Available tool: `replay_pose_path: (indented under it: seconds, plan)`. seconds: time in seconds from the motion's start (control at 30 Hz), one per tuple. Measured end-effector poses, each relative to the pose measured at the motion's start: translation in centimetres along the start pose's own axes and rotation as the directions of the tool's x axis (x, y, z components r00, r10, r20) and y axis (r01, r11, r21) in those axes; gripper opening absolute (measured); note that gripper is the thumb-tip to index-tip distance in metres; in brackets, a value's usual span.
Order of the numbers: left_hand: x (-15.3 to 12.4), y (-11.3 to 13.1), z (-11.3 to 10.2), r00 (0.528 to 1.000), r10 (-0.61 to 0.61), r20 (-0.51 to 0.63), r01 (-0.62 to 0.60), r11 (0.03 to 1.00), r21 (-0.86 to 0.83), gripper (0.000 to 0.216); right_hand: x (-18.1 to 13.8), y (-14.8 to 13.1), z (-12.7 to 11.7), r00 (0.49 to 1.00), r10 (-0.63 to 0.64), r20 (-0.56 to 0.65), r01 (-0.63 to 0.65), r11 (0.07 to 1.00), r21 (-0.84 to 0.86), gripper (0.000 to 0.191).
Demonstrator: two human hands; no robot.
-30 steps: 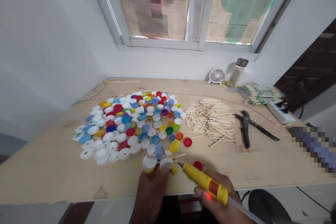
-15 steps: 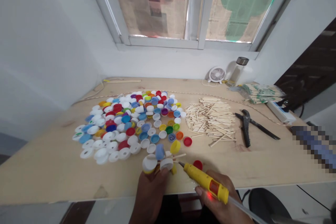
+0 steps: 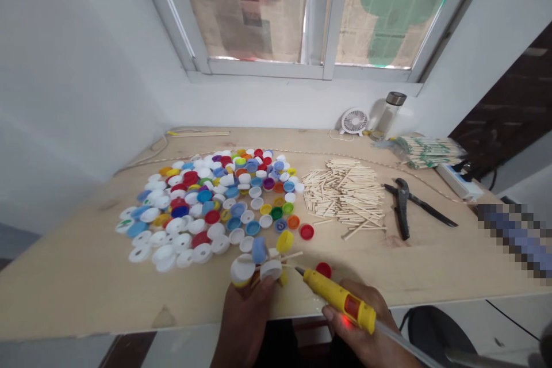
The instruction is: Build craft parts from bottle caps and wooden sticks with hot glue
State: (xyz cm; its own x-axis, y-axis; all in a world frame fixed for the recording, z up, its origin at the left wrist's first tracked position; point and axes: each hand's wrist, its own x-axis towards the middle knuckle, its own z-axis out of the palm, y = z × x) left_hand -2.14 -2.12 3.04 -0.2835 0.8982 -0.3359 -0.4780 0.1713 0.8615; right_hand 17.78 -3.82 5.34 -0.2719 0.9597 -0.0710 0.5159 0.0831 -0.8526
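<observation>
My left hand [image 3: 249,313] is closed on a small assembly of bottle caps [image 3: 270,269] and thin wooden sticks, held above the table's front edge. White, blue and yellow caps show in it, and stick ends jut out to the right. In my right hand [image 3: 360,322] is a yellow hot glue gun [image 3: 338,298] with a lit red light and a clear glue stick out of its back. Its dark nozzle points left, just short of the jutting sticks. A red cap [image 3: 323,270] lies behind the gun.
A wide pile of coloured bottle caps [image 3: 190,210] covers the table's left middle. Right of it lie many cut wooden sticks [image 3: 349,192], then black-handled cutters [image 3: 402,207]. Farther back are a small white fan [image 3: 354,121], a glass bottle [image 3: 388,117], bagged sticks [image 3: 431,151] and a power strip [image 3: 460,183].
The nozzle stands slightly farther from the stick ends than before. The whole view has shifted a little; both hands keep their hold.
</observation>
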Motion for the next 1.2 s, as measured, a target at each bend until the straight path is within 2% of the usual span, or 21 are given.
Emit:
replay_pose_path:
  seconds: [0.17, 0.4, 0.5, 0.57, 0.67, 0.73, 0.83, 0.93, 1.03, 1.2]
  plan:
    - [0.1, 0.2, 0.3, 1.000, 0.004, -0.017, -0.005, 0.998, -0.062, 0.027, -0.2, -0.1, 0.0, 1.000, 0.001, -0.028, -0.001, 1.000, -0.026, 0.032]
    - [-0.2, 1.8, 0.6, 0.999, -0.047, -0.028, 0.047, 0.999, 0.010, 0.021, -0.1, -0.7, -1.4, 0.999, -0.040, -0.033, 0.039, 0.999, -0.027, 0.027]
    - [-0.1, 1.9, 0.2, 0.997, -0.079, -0.025, 0.080, 0.996, 0.049, 0.017, 0.1, 0.3, -3.2, 0.995, -0.053, -0.085, 0.047, 0.997, -0.068, 0.028]
    - [0.1, 1.8, -0.2, 0.996, -0.090, -0.025, 0.092, 0.994, 0.054, 0.013, 0.4, 1.5, -5.0, 0.982, -0.074, -0.172, 0.052, 0.990, -0.131, 0.024]
    - [0.6, 1.6, -1.0, 0.992, -0.123, -0.026, 0.124, 0.991, 0.040, 0.012, 0.9, 3.7, -8.3, 0.919, -0.208, -0.335, 0.084, 0.933, -0.349, 0.017]
    - [0.9, 1.5, -1.5, 0.990, -0.139, -0.017, 0.138, 0.990, -0.025, 0.015, 1.4, 5.2, -10.7, 0.876, -0.319, -0.361, 0.096, 0.850, -0.519, 0.016]
    - [0.9, 1.5, -1.8, 0.991, -0.133, -0.002, 0.131, 0.982, -0.139, 0.020, 2.2, 7.5, -14.1, 0.845, -0.429, -0.320, 0.104, 0.718, -0.688, 0.018]
    - [0.5, 1.8, -1.8, 0.989, -0.146, -0.005, 0.140, 0.958, -0.250, 0.021, 3.1, 9.8, -16.9, 0.844, -0.471, -0.257, 0.090, 0.596, -0.798, 0.022]
    - [0.2, 2.3, -1.8, 0.978, -0.206, -0.003, 0.189, 0.903, -0.385, 0.014, 4.0, 11.9, -19.3, 0.863, -0.474, -0.177, 0.113, 0.520, -0.846, 0.023]
    - [0.6, 2.7, -2.5, 0.959, -0.284, -0.001, 0.244, 0.827, -0.507, 0.026, 4.8, 13.9, -21.8, 0.914, -0.403, 0.041, 0.227, 0.426, -0.876, 0.028]
